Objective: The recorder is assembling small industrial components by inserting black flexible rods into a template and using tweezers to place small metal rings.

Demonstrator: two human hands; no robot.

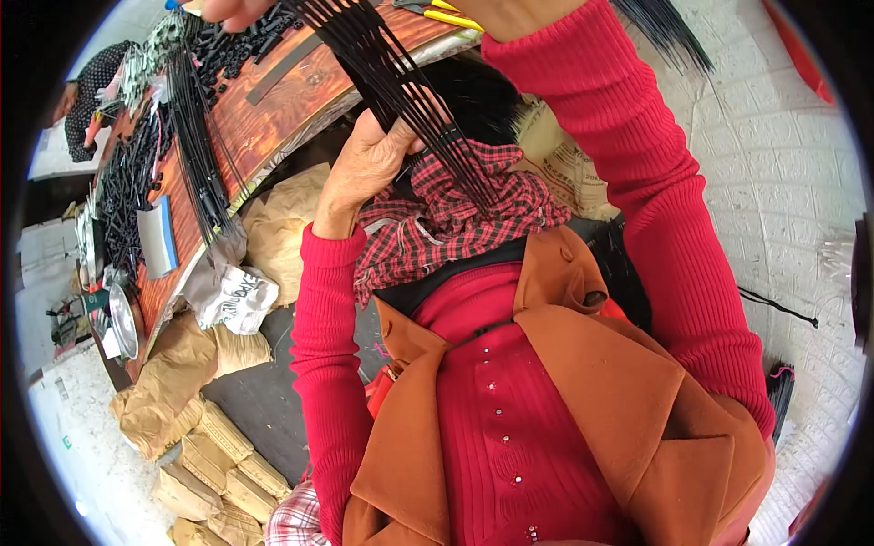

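The left hand [369,164] is raised in front of the chest, wrist bent back, its fingers curled round a bundle of thin black strands [401,91] that fan out in straight, glossy lines from the top edge down across a red-and-black checked scarf [446,218]. The left forearm, in a ribbed red sleeve, rises steeply from the lower edge. The right arm, in the same ribbed red knit, runs up from the right to the top edge; the right hand is cut off there, so I cannot tell whether it grips anything. Another person's fingers [232,11] show at the top edge, above the worktop.

The worktop [273,118] is a long board of reddish, grained wood running toward the upper left. More long black strands [196,155] lie along it, beside heaps of short black pieces [127,182]. A round metal bowl [121,320] stands at its near end; its contents are hidden. Yellow-handled pliers [451,14] rest at the far end.

Below the worktop lie crumpled tan sacks [196,428] and a grey-white bag [228,291].
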